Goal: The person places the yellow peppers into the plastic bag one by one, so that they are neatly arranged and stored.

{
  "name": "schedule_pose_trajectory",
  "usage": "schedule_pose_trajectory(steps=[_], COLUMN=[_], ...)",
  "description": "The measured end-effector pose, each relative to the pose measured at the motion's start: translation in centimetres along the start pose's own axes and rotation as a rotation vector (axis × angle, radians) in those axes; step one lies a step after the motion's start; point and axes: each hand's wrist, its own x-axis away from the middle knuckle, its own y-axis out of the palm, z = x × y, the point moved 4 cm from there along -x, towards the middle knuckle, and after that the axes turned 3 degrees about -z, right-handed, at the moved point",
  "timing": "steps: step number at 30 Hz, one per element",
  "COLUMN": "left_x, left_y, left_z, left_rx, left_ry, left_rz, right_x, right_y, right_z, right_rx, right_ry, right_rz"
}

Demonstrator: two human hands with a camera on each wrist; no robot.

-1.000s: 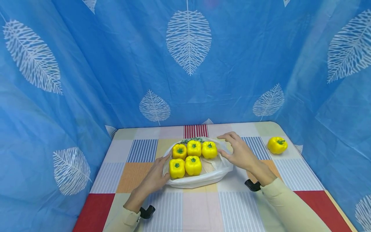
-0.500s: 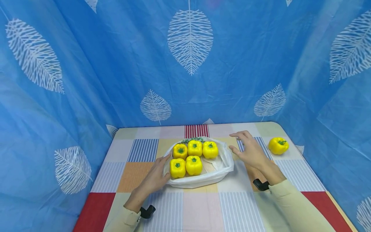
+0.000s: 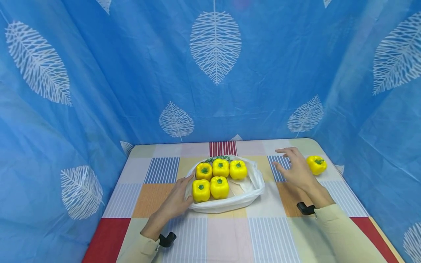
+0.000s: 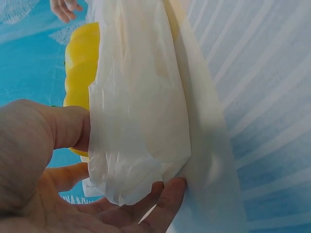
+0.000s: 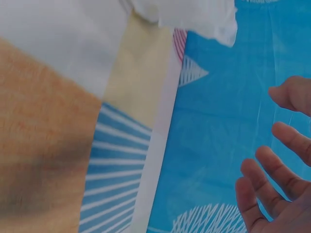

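A white plastic bag (image 3: 220, 208) lies spread with its mouth up on the table, several yellow bell peppers (image 3: 219, 188) standing inside it, stems up. At its left side, my left hand (image 3: 175, 197) holds the bag's edge; in the left wrist view the thumb (image 4: 70, 127) is at the rim and the fingers are on the outer side. My right hand (image 3: 297, 171) hovers right of the bag, fingers spread and holding nothing, as the right wrist view also shows. Just beyond it, a single yellow bell pepper (image 3: 317, 165) lies on its side, partly overlapped by the hand.
A patchwork-patterned tablecloth (image 3: 227, 233) covers the table. Blue curtains (image 3: 263, 73) with white leaf prints rise behind it and on both sides. The table's right edge is close beyond the single pepper.
My right hand has moved right, from the bag's right rim toward the lone pepper, its fingers still apart. My left hand and the bag with its peppers have stayed in place.
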Motion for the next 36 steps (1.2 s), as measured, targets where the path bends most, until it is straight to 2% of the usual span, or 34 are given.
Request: schedule_pose_trajectory(steps=[8, 19, 28, 36], left_x=[0.0, 0.0, 0.0, 0.0], left_y=[0.3, 0.2, 0.2, 0.0], left_z=[-0.1, -0.1, -0.3, -0.2], left_rx=[0.015, 0.015, 0.014, 0.004], left_ry=[0.000, 0.017, 0.026, 0.034], left_rz=[-0.014, -0.005, 0.002, 0.007], right_x=[0.6, 1.1, 1.7, 2.2], right_y=[-1.1, -2.8, -3.5, -3.6], right_z=[2.3, 5.7, 8.3, 10.6], right_rx=[0.001, 0.008, 0.062, 0.077], right_ry=[0.008, 0.047, 0.143, 0.237], right_rz=[0.087, 0.144, 0.167, 0.128])
